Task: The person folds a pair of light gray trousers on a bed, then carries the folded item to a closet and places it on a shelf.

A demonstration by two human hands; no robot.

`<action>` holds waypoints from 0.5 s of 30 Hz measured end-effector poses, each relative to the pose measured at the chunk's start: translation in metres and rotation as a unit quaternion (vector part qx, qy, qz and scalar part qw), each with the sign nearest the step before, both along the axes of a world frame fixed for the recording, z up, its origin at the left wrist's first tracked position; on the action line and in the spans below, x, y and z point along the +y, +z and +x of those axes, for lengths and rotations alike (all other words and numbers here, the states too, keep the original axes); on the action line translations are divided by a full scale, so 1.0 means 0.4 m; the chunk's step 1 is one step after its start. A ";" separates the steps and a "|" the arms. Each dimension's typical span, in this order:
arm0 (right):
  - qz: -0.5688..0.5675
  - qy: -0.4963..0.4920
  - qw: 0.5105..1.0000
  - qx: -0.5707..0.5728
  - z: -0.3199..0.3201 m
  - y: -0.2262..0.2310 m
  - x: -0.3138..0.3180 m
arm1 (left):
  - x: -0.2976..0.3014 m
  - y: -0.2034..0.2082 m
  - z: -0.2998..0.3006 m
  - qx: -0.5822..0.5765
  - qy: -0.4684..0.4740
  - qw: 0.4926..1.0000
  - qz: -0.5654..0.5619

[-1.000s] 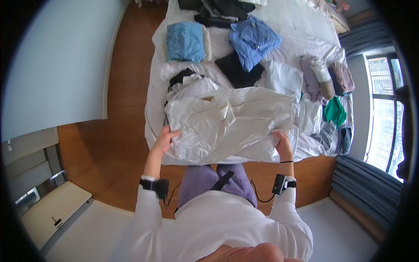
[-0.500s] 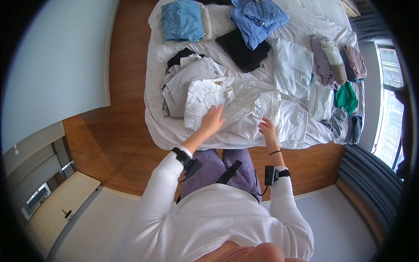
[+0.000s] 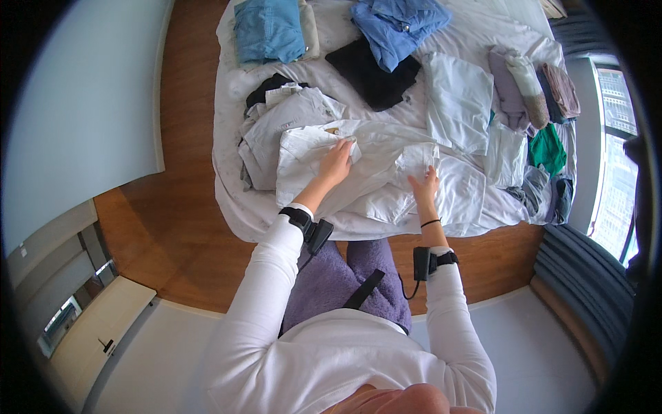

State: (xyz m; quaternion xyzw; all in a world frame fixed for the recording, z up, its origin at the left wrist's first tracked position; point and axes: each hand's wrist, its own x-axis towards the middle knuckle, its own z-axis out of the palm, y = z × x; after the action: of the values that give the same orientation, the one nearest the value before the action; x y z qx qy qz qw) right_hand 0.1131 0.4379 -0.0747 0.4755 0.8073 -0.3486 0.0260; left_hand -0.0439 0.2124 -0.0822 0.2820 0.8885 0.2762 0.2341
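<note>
A white garment [image 3: 383, 169] lies spread and rumpled across the near part of the bed, with a small tan label at its far edge. Whether it is a shirt or trousers cannot be made out. My left hand [image 3: 334, 165] rests on its left part, beside a small raised flap, with the fingers stretched out over the cloth. Farther right, my right hand [image 3: 424, 185] is at a folded part of the same garment, thumb and fingers apart. Under its left end, a pile of light grey clothes [image 3: 286, 131] partly shows.
The bed [image 3: 231, 131] also bears folded blue clothes [image 3: 269, 31], a blue shirt [image 3: 400, 27], a black garment [image 3: 372, 76], a folded white cloth [image 3: 458, 103], rolled clothes [image 3: 527, 90] and a green piece [image 3: 547, 150]. A curtain [image 3: 579, 276] hangs by the window at right.
Both hands have moved farther away from me over the white garment, the left one also rightward to the flap. The view has shifted slightly.
</note>
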 end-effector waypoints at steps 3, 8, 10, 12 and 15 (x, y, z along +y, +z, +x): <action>-0.050 -0.008 0.999 -0.013 -0.008 -0.015 0.015 | 0.028 0.023 0.000 -0.023 0.012 1.000 -0.014; -0.279 -0.071 0.948 0.136 0.014 0.030 0.057 | 0.003 0.128 0.007 -0.040 0.152 0.982 0.101; -0.314 -0.061 0.932 0.167 0.047 0.080 0.082 | -0.089 0.202 -0.013 -0.062 0.162 0.972 0.159; -0.341 -0.063 0.922 0.170 0.083 0.127 0.097 | -0.216 0.297 -0.030 -0.098 0.174 0.957 0.210; -0.362 -0.031 0.912 0.190 0.129 0.184 0.131 | -0.432 0.458 -0.054 -0.061 0.207 0.958 0.186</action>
State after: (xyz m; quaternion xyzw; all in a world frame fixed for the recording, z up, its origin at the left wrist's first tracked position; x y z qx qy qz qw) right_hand 0.1647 0.4905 -0.0011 0.3831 0.6005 -0.7012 0.0316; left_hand -0.0654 0.0398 0.1012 0.1128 0.8442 0.4961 0.1688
